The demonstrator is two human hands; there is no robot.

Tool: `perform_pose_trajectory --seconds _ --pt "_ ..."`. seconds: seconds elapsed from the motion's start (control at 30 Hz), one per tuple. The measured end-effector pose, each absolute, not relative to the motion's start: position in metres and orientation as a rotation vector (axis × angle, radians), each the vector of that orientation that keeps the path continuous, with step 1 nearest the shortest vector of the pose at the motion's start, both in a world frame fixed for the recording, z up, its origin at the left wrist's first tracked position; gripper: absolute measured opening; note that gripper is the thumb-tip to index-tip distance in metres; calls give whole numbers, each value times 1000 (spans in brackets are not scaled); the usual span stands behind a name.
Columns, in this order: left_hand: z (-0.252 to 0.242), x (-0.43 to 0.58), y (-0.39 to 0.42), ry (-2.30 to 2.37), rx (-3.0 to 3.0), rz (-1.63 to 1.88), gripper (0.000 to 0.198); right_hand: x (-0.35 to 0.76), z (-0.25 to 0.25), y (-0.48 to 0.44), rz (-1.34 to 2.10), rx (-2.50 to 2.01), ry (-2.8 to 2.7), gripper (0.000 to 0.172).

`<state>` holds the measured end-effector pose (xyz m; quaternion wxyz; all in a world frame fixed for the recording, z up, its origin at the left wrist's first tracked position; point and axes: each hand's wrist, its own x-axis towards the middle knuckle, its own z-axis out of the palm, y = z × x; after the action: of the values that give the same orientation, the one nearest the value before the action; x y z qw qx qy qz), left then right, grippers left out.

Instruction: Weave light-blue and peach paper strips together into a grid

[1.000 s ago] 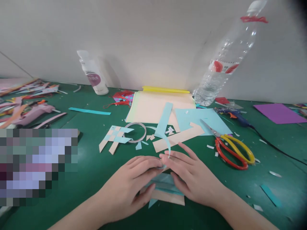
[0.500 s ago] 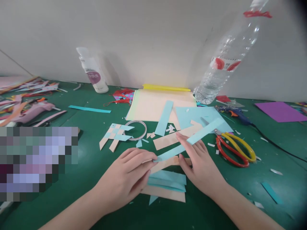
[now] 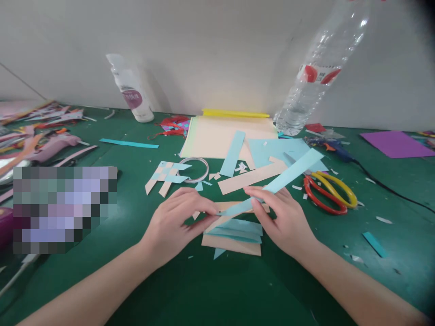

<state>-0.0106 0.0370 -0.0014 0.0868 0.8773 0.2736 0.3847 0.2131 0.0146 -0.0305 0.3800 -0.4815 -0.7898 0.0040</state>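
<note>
Strip (image 3: pixel 288 175), blue: curled a second ago, now straight; ends pinched by left hand (image 3: pixel 176 219) and right hand (image 3: pixel 282 215), apparently better controlled, well off surface's (image 3: pixel 170 290) back edge.

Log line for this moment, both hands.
left hand: pinching light-blue strip | right hand: holding light-blue strip | scissors: untouched

Blue strip (image 3: pixel 294 171): left end hidden from me in the left hand (image 3: pixel 176 213); the right hand (image 3: pixel 280 208) covers part of its middle.
Scissors (image 3: pixel 307 191): strip hides part of the blades.
Clear bottle (image 3: pixel 319 74): top cut off above my view.
White bottle (image 3: pixel 133 96): lettering too blurred for me to read.
Slab (image 3: pixel 64 208): pixelated; I can't tell what it shows.
</note>
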Motion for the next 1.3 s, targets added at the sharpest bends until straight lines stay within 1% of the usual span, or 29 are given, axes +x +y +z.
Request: perform_pose_trajectory --seconds 0.13,0.23,0.3,0.4,0.53,0.7,0.77,0.87,1.0,1.1,1.3 --pt "0 -12 29 998 2565 1179 10 214 -28 10 380 -1377 -1781 25" --pt "-1 -12 26 984 2593 1242 13 217 -28 9 660 -1378 -1543 25" --pt "-2 -11 26 927 2607 1269 13 220 -29 10 723 -1390 -1457 26" --pt "-1 -10 27 771 2640 1254 13 222 -27 10 605 -1442 -1524 20" --pt "1 -10 27 664 2689 1232 13 220 -25 8 277 -1424 -1804 11" --pt "4 -11 26 729 2643 1235 14 216 -26 3 -73 -1184 -2117 23" --pt "4 -11 26 742 2622 1219 14 215 -25 0 -113 -1072 -2246 24" --pt "3 -11 27 741 2627 1176 12 212 -22 -5 -75 -981 -2392 27" --pt "1 -11 25 711 2641 1148 10 207 -19 -7 -113 -934 -2531 24" --pt "2 -13 24 675 2677 1092 9 205 -19 -7 -141 -920 -2577 26" --pt "4 -12 25 487 2723 1119 9 205 -25 -11 -245 -997 -2538 28"
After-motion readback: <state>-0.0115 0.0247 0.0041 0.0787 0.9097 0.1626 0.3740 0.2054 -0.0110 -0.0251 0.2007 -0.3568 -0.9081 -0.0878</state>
